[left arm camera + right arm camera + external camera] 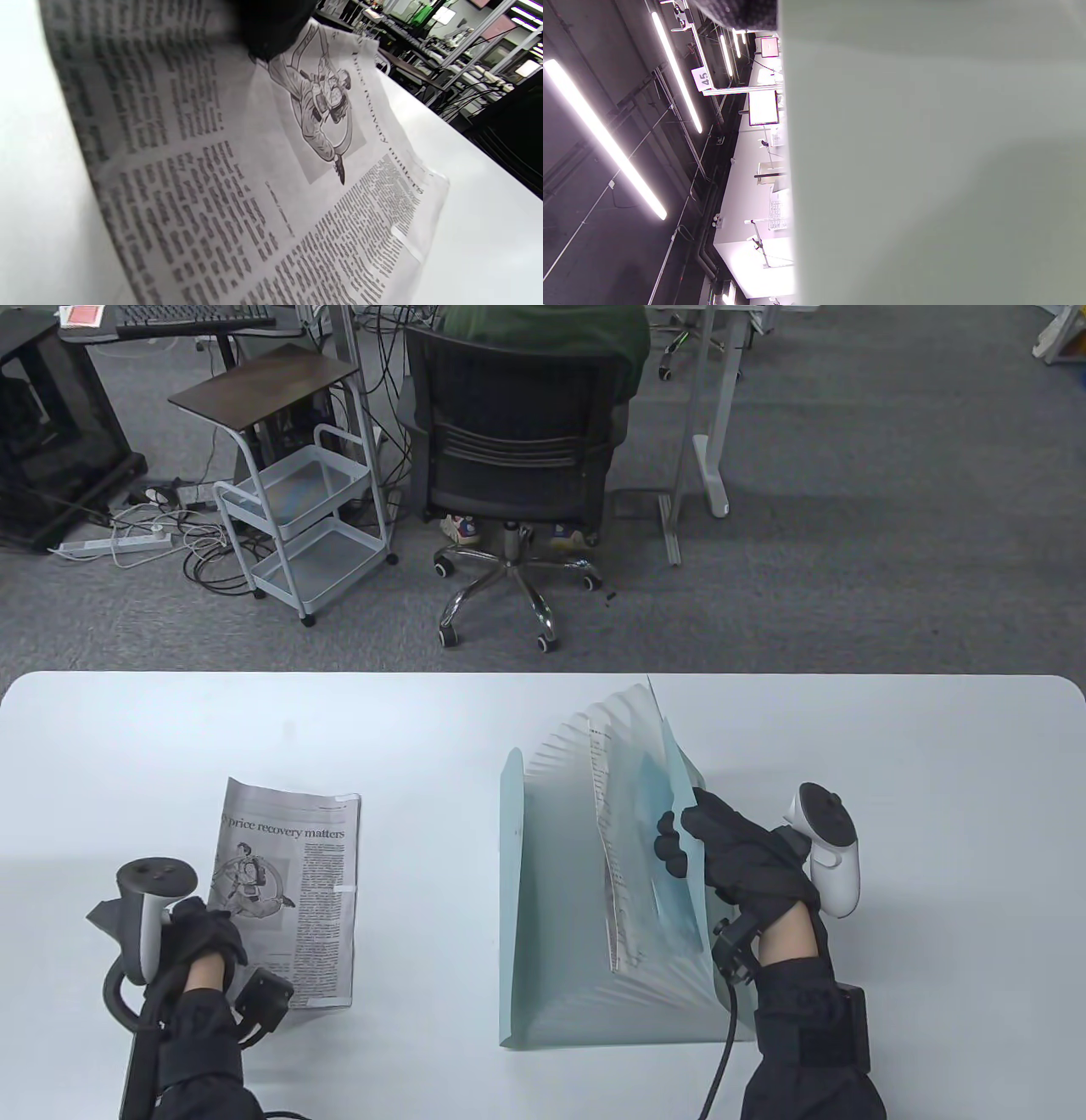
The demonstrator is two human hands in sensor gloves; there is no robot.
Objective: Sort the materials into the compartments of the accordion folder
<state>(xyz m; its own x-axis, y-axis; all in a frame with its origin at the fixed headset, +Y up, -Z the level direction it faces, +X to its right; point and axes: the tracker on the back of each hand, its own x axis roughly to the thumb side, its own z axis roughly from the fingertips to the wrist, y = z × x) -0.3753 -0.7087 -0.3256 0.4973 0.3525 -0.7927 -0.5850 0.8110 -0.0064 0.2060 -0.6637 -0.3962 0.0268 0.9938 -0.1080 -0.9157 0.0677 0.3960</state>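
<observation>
- Accordion folder [543,899] fanned open on white table [424,729]; outer flap gripped by right hand [738,857].
- Newspaper sheet [297,891] touched by left hand [199,937]; finger state cannot be told.

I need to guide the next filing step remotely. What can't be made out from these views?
- Table view: left hand fingertips on the grey printed newspaper sheet, hidden by the glove and tracker.
- Left wrist view: the sheet's body text, blurred.
- Right wrist view: the pale green plastic accordion folder wall fills the frame, hiding the right hand grip and the compartments.
</observation>
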